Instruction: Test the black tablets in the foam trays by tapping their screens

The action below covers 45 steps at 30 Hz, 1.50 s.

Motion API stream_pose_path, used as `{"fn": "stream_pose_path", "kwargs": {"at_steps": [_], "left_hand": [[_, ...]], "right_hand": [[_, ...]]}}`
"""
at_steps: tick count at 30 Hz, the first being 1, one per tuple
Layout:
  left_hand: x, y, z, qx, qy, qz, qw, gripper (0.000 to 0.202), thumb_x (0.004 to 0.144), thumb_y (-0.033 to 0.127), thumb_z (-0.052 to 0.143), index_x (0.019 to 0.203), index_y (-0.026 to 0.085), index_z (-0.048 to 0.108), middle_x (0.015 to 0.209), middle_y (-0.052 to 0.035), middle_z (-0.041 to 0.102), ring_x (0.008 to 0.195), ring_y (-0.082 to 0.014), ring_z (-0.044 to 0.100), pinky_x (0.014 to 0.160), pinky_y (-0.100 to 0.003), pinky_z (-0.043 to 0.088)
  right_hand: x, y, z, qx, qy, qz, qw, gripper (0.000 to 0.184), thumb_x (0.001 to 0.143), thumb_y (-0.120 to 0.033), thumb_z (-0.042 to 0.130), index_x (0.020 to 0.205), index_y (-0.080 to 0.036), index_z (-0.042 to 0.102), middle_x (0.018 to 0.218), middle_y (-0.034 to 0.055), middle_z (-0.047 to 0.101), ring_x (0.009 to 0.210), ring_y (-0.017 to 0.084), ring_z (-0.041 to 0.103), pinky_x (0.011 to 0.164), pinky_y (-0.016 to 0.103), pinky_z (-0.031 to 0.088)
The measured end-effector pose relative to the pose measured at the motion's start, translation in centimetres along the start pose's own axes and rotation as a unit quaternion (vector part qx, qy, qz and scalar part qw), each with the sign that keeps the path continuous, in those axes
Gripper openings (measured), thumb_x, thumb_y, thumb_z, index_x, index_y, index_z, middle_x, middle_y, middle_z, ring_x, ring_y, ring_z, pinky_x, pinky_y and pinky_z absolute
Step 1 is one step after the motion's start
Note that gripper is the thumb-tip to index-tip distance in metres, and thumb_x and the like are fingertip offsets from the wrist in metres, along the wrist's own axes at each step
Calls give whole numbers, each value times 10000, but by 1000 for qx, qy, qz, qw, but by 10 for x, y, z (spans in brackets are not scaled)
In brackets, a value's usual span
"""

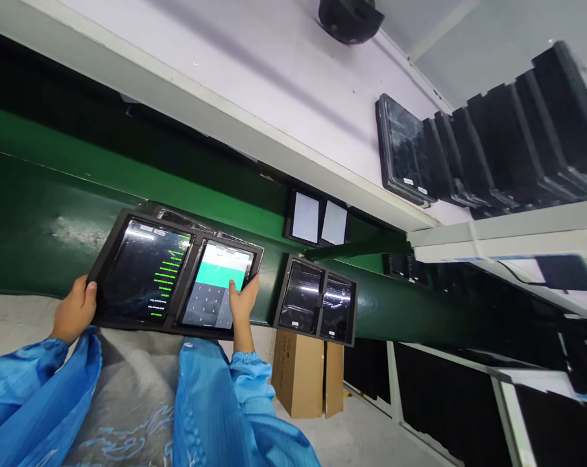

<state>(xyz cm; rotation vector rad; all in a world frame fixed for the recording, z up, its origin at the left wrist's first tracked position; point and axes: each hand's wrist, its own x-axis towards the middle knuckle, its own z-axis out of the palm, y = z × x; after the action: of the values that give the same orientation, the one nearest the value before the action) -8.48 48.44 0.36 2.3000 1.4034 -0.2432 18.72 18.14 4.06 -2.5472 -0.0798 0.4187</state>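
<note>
I hold a black tray (109, 246) carrying two tablets. The left tablet (142, 269) has a dark screen with green text lines. On the right tablet (218, 285) a green panel shows above a number keypad. My left hand (75, 308) grips the tray's left edge with curled fingers. Gripping the tray's right edge is my right hand (242, 301), thumb resting on the keypad tablet's screen. Both arms wear blue sleeves.
A green conveyor belt (40, 207) runs behind the tray. Another black tray (316, 299) with two dark tablets lies on it to the right, and one with white screens (317, 220) farther back. Stacked black trays (492, 146) fill a white shelf. A cardboard box (300, 373) stands below.
</note>
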Motion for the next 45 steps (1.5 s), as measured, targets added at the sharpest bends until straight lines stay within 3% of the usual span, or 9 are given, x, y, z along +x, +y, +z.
{"fn": "stream_pose_path", "kwargs": {"at_steps": [3,7,10,14,20,28,34,41,45], "left_hand": [[0,1,0,13,-6,-13,1000,563,1045,457,133,1436,143,389,1169,-199,684,1056,-366,675,707,-414,517],[-1,1,-1,7,-30,-32,999,601,1036,482,86,1456,135,337,1231,-242,644,1118,-400,644,748,-458,514],[-1,0,0,8,-33,-35,999,603,1033,500,74,1460,149,318,1265,-235,624,1145,-397,632,758,-453,505],[-1,-1,0,27,-25,-31,999,636,1026,519,50,1443,140,346,1188,-212,662,1098,-378,657,734,-426,506],[-1,-2,0,33,11,-3,999,695,1013,542,34,1417,109,398,1097,-224,688,999,-403,683,650,-418,496],[0,-8,5,37,-10,-17,999,631,1026,528,61,1447,145,334,1196,-209,661,1078,-373,667,700,-425,492],[0,-4,1,37,1,-13,999,615,1029,516,92,1432,148,375,1230,-197,655,1051,-370,674,691,-425,515],[-4,-3,3,-19,-13,-31,999,736,996,603,35,1454,124,356,1321,-222,597,1163,-425,608,799,-535,513],[-4,-6,7,-86,-19,-38,995,756,986,639,55,1472,124,321,1430,-191,505,1281,-457,494,922,-610,446]], "right_hand": [[3,1,1,4,0,-1,1000,917,837,-436,558,1556,-24,165,1616,255,264,1506,343,268,1220,424,235],[3,12,-6,129,-3,16,992,779,832,-312,456,1567,-149,259,1613,135,344,1477,269,359,1201,420,292],[0,23,-14,204,-24,9,979,799,789,-297,471,1561,-174,307,1602,98,376,1467,249,380,1201,399,294],[-8,32,-19,218,-54,-15,974,863,758,-301,542,1575,-230,274,1626,60,333,1497,250,327,1209,411,281],[-12,36,-16,176,-57,-46,982,876,767,-309,563,1579,-245,239,1642,67,297,1518,245,280,1224,422,253],[-4,23,-7,187,8,1,982,687,875,-435,534,1476,-138,384,1506,168,478,1415,255,430,1178,419,321],[3,2,-5,74,48,12,996,816,793,-509,689,1448,-117,402,1421,198,525,1358,326,450,1135,433,352],[5,21,0,199,40,12,979,605,895,-472,539,1412,-175,433,1458,146,499,1361,267,449,1145,378,332],[3,24,4,201,61,11,978,554,920,-436,483,1397,-155,465,1434,150,521,1331,250,464,1126,374,343]]}}
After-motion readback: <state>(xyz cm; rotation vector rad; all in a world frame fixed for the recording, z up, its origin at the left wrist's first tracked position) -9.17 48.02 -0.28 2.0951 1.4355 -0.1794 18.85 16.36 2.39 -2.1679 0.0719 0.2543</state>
